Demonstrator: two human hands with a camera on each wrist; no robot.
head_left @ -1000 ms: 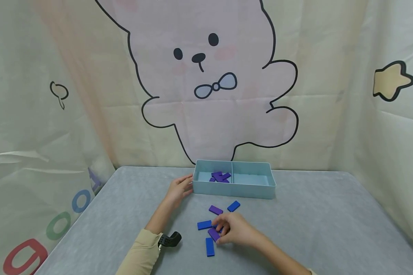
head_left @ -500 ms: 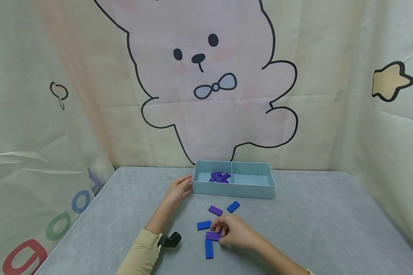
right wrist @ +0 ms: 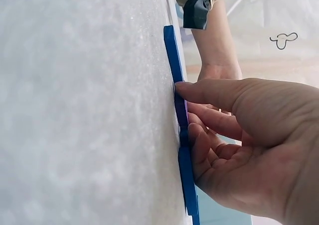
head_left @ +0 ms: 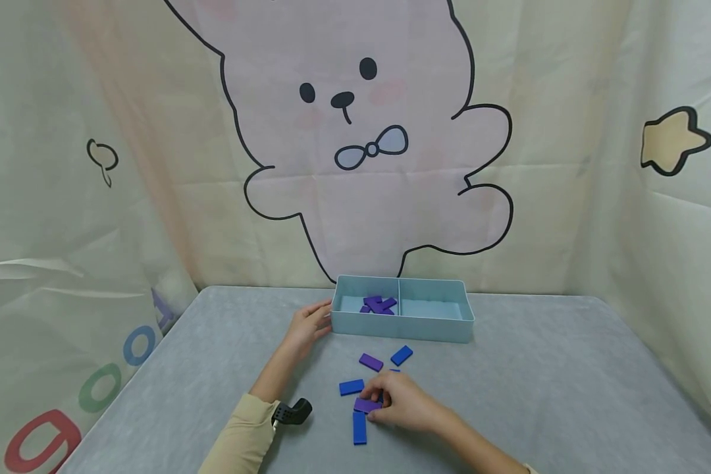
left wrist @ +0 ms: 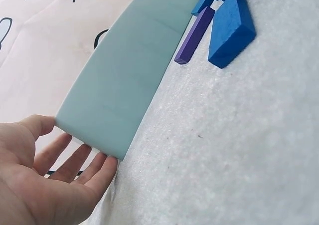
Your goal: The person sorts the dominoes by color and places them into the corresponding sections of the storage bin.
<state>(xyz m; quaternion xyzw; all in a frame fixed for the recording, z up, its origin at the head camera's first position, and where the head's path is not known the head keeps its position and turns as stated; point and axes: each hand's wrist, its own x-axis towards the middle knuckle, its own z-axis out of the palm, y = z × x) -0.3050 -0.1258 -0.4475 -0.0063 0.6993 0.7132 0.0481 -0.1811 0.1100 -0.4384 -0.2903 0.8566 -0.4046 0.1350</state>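
Note:
Near the front middle of the table, my right hand [head_left: 411,401] pinches a purple block [head_left: 365,405] between thumb and fingertips, low over the cloth. Blue blocks [head_left: 359,428] lie right beside it, and one is partly hidden under the fingers. In the right wrist view, the thumb [right wrist: 199,93] presses the near edge of the block row. My left hand [head_left: 305,329] touches the left end of a light blue two-compartment box [head_left: 403,327] with its fingertips, fingers loosely extended. Several purple blocks [head_left: 379,305] lie in the box's left compartment.
Another purple block [head_left: 370,361] and a blue block [head_left: 401,355] lie between the box and my right hand. A further blue block [head_left: 351,388] is left of the fingers. A grey cloth [head_left: 539,368] covers the table; a printed curtain [head_left: 545,217] hangs behind it.
The purple block at my right fingertips has turned from slanted to nearly crosswise, and the nearest blue block has shifted slightly. My left hand and the box stay put.

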